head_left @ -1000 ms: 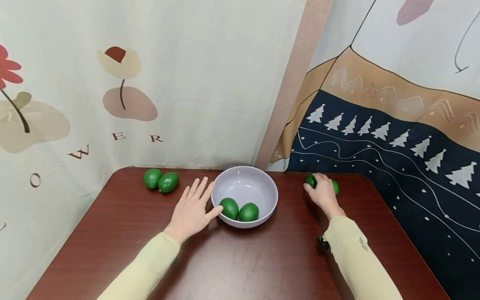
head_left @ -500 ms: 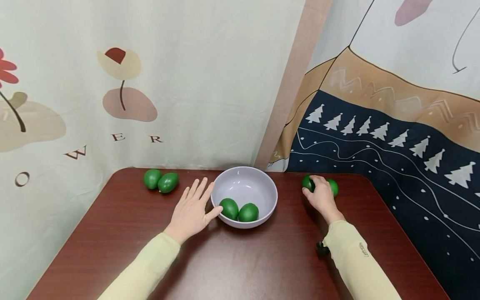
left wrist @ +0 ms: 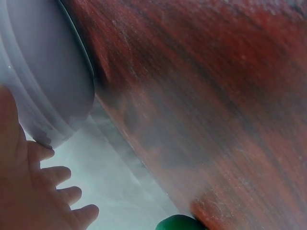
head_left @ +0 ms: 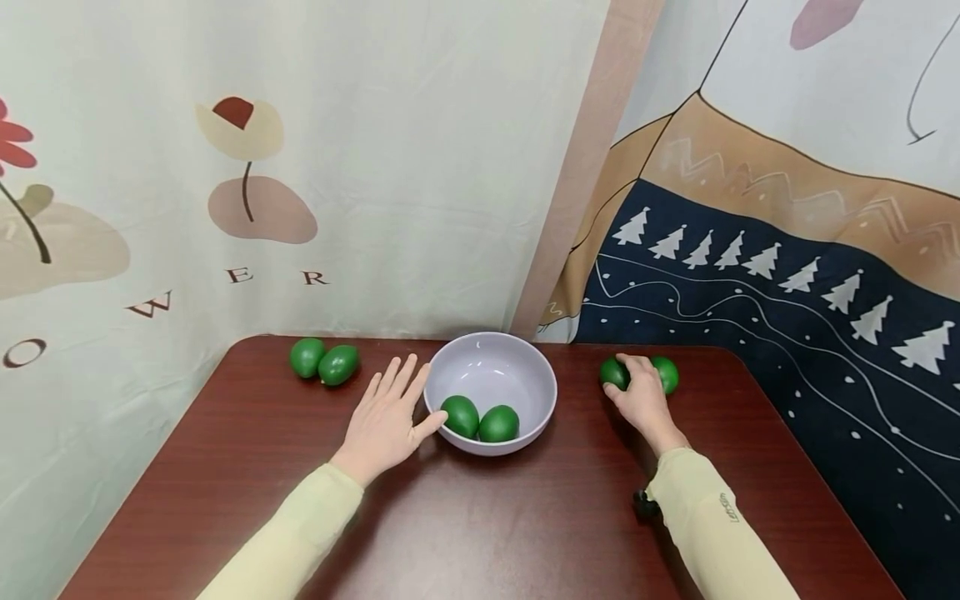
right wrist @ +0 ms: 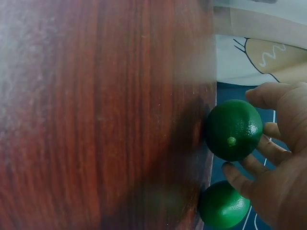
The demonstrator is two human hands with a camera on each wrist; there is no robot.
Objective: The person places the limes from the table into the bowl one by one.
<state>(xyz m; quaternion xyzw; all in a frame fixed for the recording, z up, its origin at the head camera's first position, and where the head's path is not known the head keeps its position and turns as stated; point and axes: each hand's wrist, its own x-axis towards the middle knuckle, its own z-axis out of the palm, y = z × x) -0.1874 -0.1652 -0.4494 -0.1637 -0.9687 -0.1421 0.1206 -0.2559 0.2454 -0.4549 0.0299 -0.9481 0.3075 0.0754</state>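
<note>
My left hand (head_left: 384,425) lies flat with fingers spread at the left side of a pale lilac bowl (head_left: 517,367), its thumb at the rim. Two green limes, a left one (head_left: 461,417) and a right one (head_left: 498,424), sit inside the bowl. At the right of the table, my right hand (head_left: 642,398) holds a green lime (right wrist: 233,130) between thumb and curved fingers, low at the tabletop. Another lime (right wrist: 224,204) lies close beside it, partly behind the hand in the head view. In the left wrist view, the bowl (left wrist: 43,62) stands beside the spread fingers.
Two more limes, one at the back left (head_left: 307,357) and one touching it (head_left: 338,365), lie near the far edge of the reddish-brown table (head_left: 480,525). Printed curtains (head_left: 420,167) hang directly behind the table.
My right hand and its lime have shifted slightly left and toward me, and more of that lime shows. The left hand keeps its place by the bowl.
</note>
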